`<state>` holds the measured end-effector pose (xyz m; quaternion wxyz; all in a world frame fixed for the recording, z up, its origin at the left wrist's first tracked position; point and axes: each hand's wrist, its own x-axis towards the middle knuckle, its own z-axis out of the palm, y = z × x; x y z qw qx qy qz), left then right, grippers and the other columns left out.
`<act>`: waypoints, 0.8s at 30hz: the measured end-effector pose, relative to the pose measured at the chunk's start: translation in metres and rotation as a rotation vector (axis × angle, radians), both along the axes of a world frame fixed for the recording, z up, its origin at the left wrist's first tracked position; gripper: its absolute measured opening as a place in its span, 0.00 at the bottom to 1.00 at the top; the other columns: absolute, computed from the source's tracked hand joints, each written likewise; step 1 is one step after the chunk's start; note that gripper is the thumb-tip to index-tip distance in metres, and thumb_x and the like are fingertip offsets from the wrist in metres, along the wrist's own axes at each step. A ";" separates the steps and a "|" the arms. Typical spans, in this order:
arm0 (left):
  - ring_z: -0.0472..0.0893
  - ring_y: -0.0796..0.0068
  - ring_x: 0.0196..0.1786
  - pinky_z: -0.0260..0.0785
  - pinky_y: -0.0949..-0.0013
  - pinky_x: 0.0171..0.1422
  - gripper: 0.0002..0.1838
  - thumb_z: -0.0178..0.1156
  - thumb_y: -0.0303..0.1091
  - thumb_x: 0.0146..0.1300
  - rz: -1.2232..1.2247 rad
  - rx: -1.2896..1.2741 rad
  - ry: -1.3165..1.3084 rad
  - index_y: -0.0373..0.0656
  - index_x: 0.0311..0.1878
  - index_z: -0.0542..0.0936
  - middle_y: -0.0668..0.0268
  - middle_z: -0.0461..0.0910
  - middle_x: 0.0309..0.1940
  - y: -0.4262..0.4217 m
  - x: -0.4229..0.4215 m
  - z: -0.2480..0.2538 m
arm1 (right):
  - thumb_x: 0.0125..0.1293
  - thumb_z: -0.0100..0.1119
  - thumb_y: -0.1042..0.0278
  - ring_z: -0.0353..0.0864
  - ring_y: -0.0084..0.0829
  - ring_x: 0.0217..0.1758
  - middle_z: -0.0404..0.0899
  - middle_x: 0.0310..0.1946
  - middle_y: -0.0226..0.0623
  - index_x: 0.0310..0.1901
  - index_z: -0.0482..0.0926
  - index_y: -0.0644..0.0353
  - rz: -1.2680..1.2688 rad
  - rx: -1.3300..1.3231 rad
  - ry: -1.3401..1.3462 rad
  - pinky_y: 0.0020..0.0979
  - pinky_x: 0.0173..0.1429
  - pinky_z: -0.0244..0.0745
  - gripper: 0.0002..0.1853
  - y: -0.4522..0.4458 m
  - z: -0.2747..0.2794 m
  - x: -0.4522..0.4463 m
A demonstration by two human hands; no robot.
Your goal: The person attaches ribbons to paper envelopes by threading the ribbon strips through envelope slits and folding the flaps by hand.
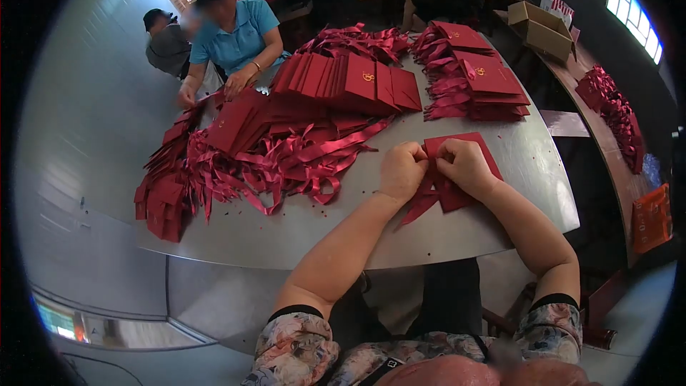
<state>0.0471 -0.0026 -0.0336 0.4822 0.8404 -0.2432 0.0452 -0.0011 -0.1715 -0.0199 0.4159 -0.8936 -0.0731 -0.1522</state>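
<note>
A flat red paper gift bag [454,200] lies on the metal table in front of me. Both my hands are over it, close together with fingers pinched. My left hand [404,169] is at the bag's left edge, closed on its dark red ribbon. Just beside it, my right hand [466,166] pinches at the same ribbon above the bag; the fingertips hide the exact grip. A loose end of the ribbon [420,209] trails toward me, past the bag's lower left side.
Red bags [336,82] with tangled ribbons [286,164] cover the table's left and middle. Another bag stack [493,78] lies at the back right. Across the table, a person in a blue shirt [239,36] handles bags. A cardboard box [541,28] stands on the right-hand bench.
</note>
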 end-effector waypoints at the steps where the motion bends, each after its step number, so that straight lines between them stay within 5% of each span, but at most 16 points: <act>1: 0.82 0.61 0.29 0.73 0.63 0.37 0.05 0.66 0.26 0.51 -0.005 0.027 -0.066 0.39 0.32 0.82 0.56 0.81 0.25 -0.001 0.001 -0.002 | 0.53 0.63 0.76 0.81 0.36 0.29 0.81 0.26 0.43 0.31 0.79 0.67 -0.021 -0.087 -0.045 0.32 0.34 0.75 0.05 0.001 -0.001 0.000; 8: 0.80 0.57 0.35 0.72 0.59 0.40 0.16 0.65 0.22 0.51 -0.047 0.079 -0.155 0.45 0.45 0.82 0.60 0.79 0.31 -0.004 -0.005 0.009 | 0.54 0.62 0.68 0.81 0.44 0.32 0.78 0.29 0.39 0.32 0.77 0.59 0.003 -0.610 -0.233 0.41 0.35 0.77 0.06 0.002 -0.012 0.000; 11: 0.79 0.57 0.39 0.72 0.59 0.42 0.17 0.66 0.23 0.51 -0.066 0.124 -0.291 0.47 0.46 0.83 0.59 0.78 0.35 0.000 -0.001 0.000 | 0.55 0.62 0.68 0.80 0.43 0.31 0.77 0.30 0.38 0.34 0.77 0.58 0.046 -0.687 -0.227 0.41 0.35 0.78 0.07 0.003 -0.011 -0.002; 18: 0.79 0.53 0.46 0.73 0.56 0.50 0.14 0.61 0.26 0.54 -0.141 0.231 -0.151 0.48 0.45 0.84 0.57 0.77 0.40 0.000 0.000 0.007 | 0.56 0.60 0.69 0.81 0.42 0.34 0.78 0.31 0.39 0.34 0.79 0.58 0.153 -0.702 -0.207 0.40 0.37 0.77 0.05 0.000 0.007 -0.003; 22: 0.78 0.50 0.46 0.73 0.54 0.50 0.13 0.57 0.25 0.56 -0.148 0.191 -0.155 0.46 0.44 0.84 0.54 0.77 0.41 0.000 0.008 -0.003 | 0.62 0.59 0.68 0.80 0.39 0.31 0.79 0.31 0.42 0.38 0.81 0.60 0.307 -0.387 -0.272 0.39 0.36 0.75 0.07 -0.015 -0.005 0.009; 24: 0.79 0.52 0.45 0.73 0.56 0.49 0.12 0.57 0.26 0.56 -0.159 0.063 -0.181 0.43 0.42 0.84 0.55 0.78 0.40 0.003 0.012 -0.003 | 0.69 0.56 0.65 0.75 0.27 0.24 0.78 0.26 0.37 0.42 0.80 0.62 0.220 -0.044 0.083 0.31 0.32 0.72 0.10 -0.017 0.001 0.009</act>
